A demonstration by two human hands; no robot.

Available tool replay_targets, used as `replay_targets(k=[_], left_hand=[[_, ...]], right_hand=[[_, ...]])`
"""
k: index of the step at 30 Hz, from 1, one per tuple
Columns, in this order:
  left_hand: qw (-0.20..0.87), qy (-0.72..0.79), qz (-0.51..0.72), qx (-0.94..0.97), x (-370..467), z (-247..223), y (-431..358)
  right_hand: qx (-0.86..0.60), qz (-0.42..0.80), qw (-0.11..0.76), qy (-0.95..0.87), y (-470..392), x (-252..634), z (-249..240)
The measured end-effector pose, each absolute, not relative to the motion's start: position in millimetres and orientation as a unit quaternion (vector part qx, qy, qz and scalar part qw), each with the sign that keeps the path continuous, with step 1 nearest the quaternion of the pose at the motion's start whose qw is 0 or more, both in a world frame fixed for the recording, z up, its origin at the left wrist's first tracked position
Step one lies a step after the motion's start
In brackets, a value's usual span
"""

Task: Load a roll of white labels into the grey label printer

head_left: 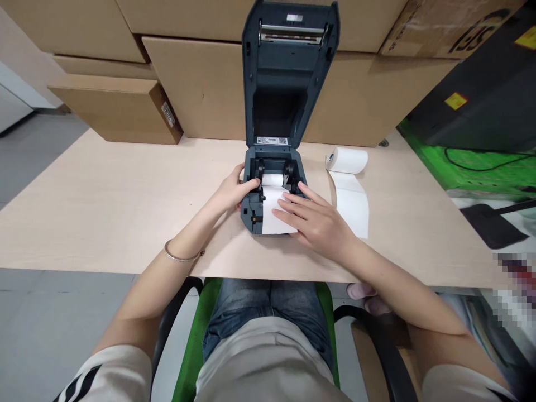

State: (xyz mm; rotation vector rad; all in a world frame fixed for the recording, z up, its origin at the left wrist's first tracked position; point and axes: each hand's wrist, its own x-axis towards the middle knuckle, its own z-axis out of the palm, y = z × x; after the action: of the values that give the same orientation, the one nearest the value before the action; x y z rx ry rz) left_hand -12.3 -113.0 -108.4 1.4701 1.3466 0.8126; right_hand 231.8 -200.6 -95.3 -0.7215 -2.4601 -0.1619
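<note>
A dark grey label printer (251, 215) stands on the table with its lid (277, 75) raised upright. Inside it, a small white paper roll (272, 180) sits between two black holders, and its paper strip (273, 215) runs out over the front. My left hand (231, 191) grips the printer's left side, thumb over the upper edge and fingers mostly hidden behind the wall. With fingers spread, my right hand (320, 223) rests on the strip's right part and the printer's right front edge. To the right lies another white paper roll (350, 161), partly unwound toward me.
Cardboard boxes (201, 89) line the back of the pale wooden table (104, 223), with a flatter box (113, 109) at the left. On the right are a dark case with yellow labels (477, 95), a green surface (477, 170) and a black flat piece (488, 226).
</note>
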Motion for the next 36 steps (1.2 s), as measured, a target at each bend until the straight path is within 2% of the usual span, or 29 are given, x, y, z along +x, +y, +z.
replay_targets(k=[9, 26, 32, 36], left_hand=[[0.47, 0.549, 0.338, 0.602, -13, -112, -110], [0.483, 0.548, 0.343, 0.591, -12, -111, -113], [0.471, 0.56, 0.327, 0.598, -14, -111, -114], [0.458, 0.544, 0.321, 0.625, -18, -113, -116]], right_hand=[[-0.28, -0.149, 0.288, -0.904, -213, 225, -95], [-0.271, -0.168, 0.27, -0.909, -219, 228, -89], [-0.241, -0.178, 0.31, -0.902, -220, 225, -91], [-0.199, -0.199, 0.305, -0.91, -224, 223, -97]])
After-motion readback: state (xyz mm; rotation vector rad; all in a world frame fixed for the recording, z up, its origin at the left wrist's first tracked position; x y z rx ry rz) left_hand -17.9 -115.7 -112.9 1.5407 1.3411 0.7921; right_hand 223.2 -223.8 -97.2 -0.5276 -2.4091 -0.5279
